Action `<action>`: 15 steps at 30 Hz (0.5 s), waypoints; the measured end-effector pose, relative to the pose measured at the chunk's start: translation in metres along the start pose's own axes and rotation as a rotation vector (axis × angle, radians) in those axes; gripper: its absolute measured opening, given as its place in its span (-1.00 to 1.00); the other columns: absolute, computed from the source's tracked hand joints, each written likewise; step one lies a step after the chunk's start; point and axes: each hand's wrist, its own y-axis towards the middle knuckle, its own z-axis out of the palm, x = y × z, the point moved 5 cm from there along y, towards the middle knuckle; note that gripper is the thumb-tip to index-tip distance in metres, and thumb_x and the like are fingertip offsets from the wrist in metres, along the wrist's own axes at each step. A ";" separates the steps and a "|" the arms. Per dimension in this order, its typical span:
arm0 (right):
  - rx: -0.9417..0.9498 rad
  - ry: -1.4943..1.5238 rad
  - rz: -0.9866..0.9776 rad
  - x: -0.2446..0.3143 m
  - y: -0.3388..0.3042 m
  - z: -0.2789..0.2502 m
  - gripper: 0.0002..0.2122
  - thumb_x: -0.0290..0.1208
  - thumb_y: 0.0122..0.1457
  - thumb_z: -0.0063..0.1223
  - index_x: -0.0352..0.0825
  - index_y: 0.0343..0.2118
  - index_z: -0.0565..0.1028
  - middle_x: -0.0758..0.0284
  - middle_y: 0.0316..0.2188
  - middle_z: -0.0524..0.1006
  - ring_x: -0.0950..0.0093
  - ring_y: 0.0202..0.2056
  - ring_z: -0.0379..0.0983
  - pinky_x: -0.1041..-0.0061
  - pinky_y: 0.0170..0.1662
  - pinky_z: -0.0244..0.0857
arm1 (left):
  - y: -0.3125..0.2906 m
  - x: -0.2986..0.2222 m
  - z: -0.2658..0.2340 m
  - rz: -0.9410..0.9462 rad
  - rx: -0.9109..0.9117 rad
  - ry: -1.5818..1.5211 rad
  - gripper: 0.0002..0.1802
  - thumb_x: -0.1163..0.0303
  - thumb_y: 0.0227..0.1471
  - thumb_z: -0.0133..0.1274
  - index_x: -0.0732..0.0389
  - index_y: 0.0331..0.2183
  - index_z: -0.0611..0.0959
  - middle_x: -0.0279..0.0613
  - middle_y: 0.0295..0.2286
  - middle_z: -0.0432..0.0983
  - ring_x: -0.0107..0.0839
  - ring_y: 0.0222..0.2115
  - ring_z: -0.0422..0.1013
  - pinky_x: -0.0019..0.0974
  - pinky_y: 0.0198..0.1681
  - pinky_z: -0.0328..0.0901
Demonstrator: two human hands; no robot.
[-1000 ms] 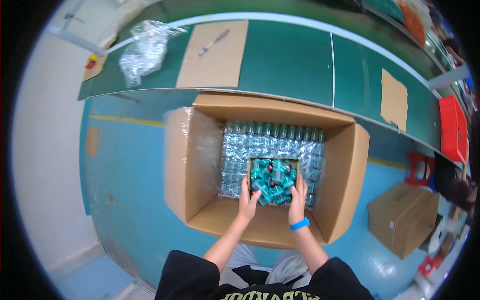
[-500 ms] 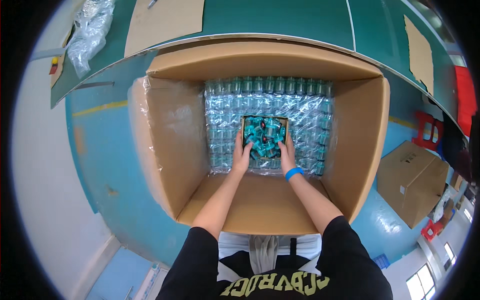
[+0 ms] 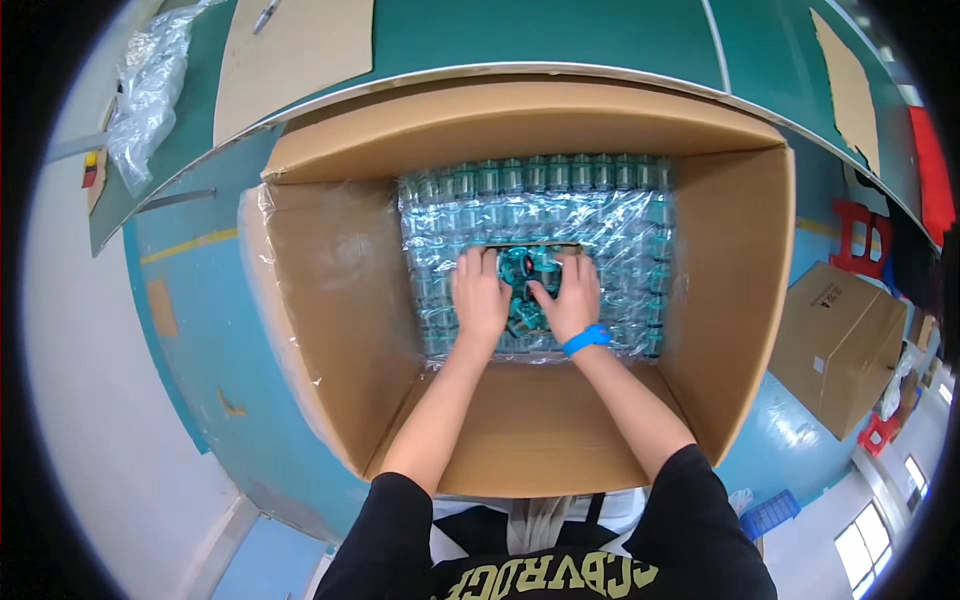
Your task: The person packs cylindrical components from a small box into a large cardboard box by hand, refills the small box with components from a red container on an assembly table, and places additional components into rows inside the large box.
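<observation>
A small cardboard box (image 3: 532, 244) lies on a plastic-wrapped layer of clear cylindrical containers (image 3: 535, 178) inside a large cardboard carton (image 3: 745, 250). It holds a heap of teal, see-through plastic parts (image 3: 520, 318), one with a red spot. My left hand (image 3: 482, 298) lies over the small box's left side, fingers stretched forward. Over its right side rests my right hand (image 3: 570, 298), a blue band on the wrist, its thumb reaching in across the parts. Both hands are open, palms down, and cover much of the box's side walls.
A green-topped table (image 3: 540, 40) runs behind the carton, bearing cardboard sheets (image 3: 300, 60), a pen (image 3: 265, 17) and crumpled clear plastic (image 3: 150, 95). To the right stand a closed cardboard box (image 3: 840, 345) and a red stool (image 3: 862, 238). Farther down is a blue basket (image 3: 770, 515).
Both hands have gone from holding the small box's sides to lying over its top, fingers forward. My view has shifted slightly.
</observation>
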 end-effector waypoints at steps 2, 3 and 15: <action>0.025 0.008 -0.023 0.002 -0.005 0.003 -0.60 -0.38 -0.06 0.27 -0.30 -0.15 0.39 0.18 -0.23 0.35 0.14 -0.13 0.30 0.23 -0.14 0.20 | 0.002 0.007 0.011 -0.077 0.065 -0.060 -0.44 0.61 -0.29 0.11 0.35 -0.11 0.45 0.01 -0.19 0.36 -0.02 -0.15 0.33 -0.09 -0.14 0.28; 0.025 0.048 -0.021 0.003 -0.009 0.005 -0.64 -0.41 -0.04 0.24 -0.29 -0.15 0.40 0.18 -0.22 0.37 0.17 -0.12 0.30 0.24 -0.13 0.19 | 0.001 0.007 0.010 -0.042 -0.007 -0.061 -0.39 0.62 -0.29 0.11 0.35 -0.07 0.41 0.07 -0.20 0.36 0.05 -0.23 0.37 -0.04 -0.21 0.32; 0.096 0.455 0.132 0.046 0.006 0.001 -0.68 -0.53 0.08 0.14 -0.32 -0.06 0.46 0.27 -0.19 0.41 0.47 -0.33 0.41 0.62 -0.48 0.34 | -0.006 0.039 -0.023 -0.451 0.016 -0.977 -0.54 0.63 -0.15 0.17 0.25 -0.14 0.43 -0.25 -0.51 0.43 -0.57 -0.60 0.35 -0.47 -0.54 0.27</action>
